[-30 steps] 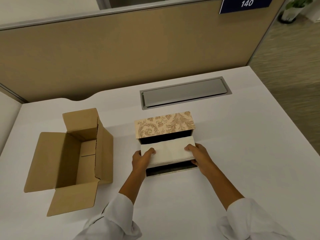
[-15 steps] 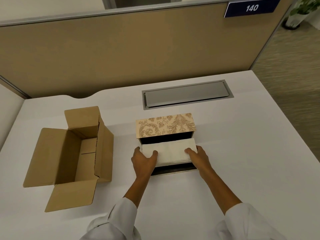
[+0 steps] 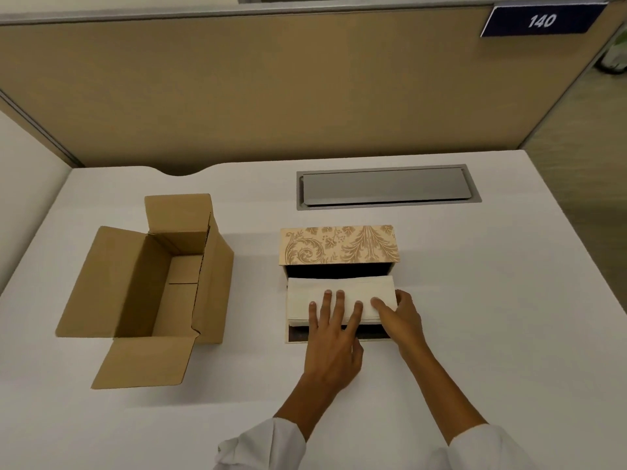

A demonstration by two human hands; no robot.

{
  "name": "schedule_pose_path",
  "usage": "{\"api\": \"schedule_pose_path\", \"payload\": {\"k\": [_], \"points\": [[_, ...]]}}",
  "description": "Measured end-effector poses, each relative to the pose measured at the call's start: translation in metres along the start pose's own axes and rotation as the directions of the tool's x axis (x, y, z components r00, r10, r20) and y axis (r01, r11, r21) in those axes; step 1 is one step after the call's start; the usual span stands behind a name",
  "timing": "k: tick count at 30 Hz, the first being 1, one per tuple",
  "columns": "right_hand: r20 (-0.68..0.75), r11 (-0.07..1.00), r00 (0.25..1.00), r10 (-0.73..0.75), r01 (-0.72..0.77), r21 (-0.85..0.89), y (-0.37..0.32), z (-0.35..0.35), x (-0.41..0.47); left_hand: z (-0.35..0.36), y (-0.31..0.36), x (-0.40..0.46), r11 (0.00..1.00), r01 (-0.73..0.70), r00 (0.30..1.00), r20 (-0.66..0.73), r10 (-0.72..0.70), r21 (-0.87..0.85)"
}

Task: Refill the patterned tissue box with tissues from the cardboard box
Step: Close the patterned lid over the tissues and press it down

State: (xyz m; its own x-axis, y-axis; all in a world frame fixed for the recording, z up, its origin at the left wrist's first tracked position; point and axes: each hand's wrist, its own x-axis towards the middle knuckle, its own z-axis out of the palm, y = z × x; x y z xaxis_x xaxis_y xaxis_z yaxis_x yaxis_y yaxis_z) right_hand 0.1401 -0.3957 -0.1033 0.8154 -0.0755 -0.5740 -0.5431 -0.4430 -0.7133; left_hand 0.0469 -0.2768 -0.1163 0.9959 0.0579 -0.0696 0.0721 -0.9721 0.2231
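Head view: left hand fingers (image 3: 338,301) lie flat and spread on top of the tissue stack (image 3: 339,298), palm down, pressing rather than gripping. The left hand (image 3: 334,337) reaches over the near edge of the patterned tissue box (image 3: 339,247). Right hand (image 3: 398,317) is at the stack's right end, fingers curled loosely against its right edge and top corner; touching it, but I cannot tell whether it is actually pinched.

Stack is white, folded, sitting in the open box and filling most of the opening. A dark gap shows behind it, under the raised patterned panel. A strip of the box's near edge shows below the stack at the left.

Cardboard box (image 3: 159,283) sits on the bench (image 3: 492,317) to the left of the tissue box, well apart from it, flaps open. Its interior looks bare as far as visible. One flap stands up at the back, one lies out left, one lies toward the camera.

Behind the tissue box, a grey cable hatch (image 3: 386,186) is set flush into the bench. A tan partition (image 3: 271,89) runs along the far edge, with a dark blue plate reading "140" (image 3: 541,20) at its upper right. White sleeves (image 3: 261,446) cover both forearms at the bottom of frame.
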Motion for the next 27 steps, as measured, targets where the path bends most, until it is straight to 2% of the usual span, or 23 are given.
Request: {"api": "schedule_pose_path", "payload": {"k": [2,4,5,7,9,10,12,14,15,20,23,27], "points": [[-0.152,0.994,0.983,-0.107,0.102,-0.036,-0.014,-0.013,-0.011,0.002,-0.001,0.002,1.0,0.004,1.0,0.022,-0.003,-0.01],[-0.325,0.949,0.893,-0.31,0.309,-0.056,-0.043,-0.025,-0.018,0.005,-0.001,0.003,1.0,0.01,0.999,0.037,-0.01,-0.004],[-0.347,0.901,0.836,-0.426,0.428,-0.073,-0.063,-0.028,-0.019,0.007,0.0,0.003,1.0,0.012,0.999,0.045,-0.013,0.002],[-0.245,0.766,0.727,-0.641,0.624,-0.152,-0.105,-0.023,-0.012,0.009,-0.001,0.002,1.0,0.009,0.998,0.057,-0.009,0.004],[-0.038,0.626,0.646,-0.763,0.722,-0.295,-0.143,-0.006,0.007,0.011,-0.002,0.002,1.0,0.004,0.997,0.073,-0.004,-0.003],[0.097,0.56,0.638,-0.764,0.729,-0.394,-0.157,0.005,0.018,0.01,-0.002,0.003,1.0,0.004,0.996,0.092,-0.003,-0.01],[0.376,0.396,0.713,-0.592,0.664,-0.634,-0.173,0.026,0.041,0.008,-0.002,0.004,1.0,0.013,0.992,0.124,-0.011,-0.019],[0.538,0.197,0.773,-0.336,0.616,-0.763,-0.173,0.04,0.055,0.005,0.0,0.004,1.0,0.023,0.99,0.138,-0.021,-0.014],[0.57,0.152,0.775,-0.273,0.619,-0.77,-0.171,0.043,0.06,0.004,0.0,0.004,1.0,0.022,0.989,0.146,-0.021,-0.008],[0.598,0.207,0.696,-0.397,0.703,-0.68,-0.163,0.039,0.064,0.002,-0.001,0.005,1.0,0.011,0.988,0.155,-0.015,0.027],[0.699,0.231,0.634,-0.332,0.773,-0.591,-0.155,0.035,0.059,-0.001,0.001,0.003,0.999,0.031,0.982,0.187,-0.034,0.014],[0.786,0.323,0.568,-0.244,0.812,-0.487,-0.146,0.029,0.059,0.004,0.002,0.001,1.0,0.023,0.984,0.176,-0.022,-0.002]]}}
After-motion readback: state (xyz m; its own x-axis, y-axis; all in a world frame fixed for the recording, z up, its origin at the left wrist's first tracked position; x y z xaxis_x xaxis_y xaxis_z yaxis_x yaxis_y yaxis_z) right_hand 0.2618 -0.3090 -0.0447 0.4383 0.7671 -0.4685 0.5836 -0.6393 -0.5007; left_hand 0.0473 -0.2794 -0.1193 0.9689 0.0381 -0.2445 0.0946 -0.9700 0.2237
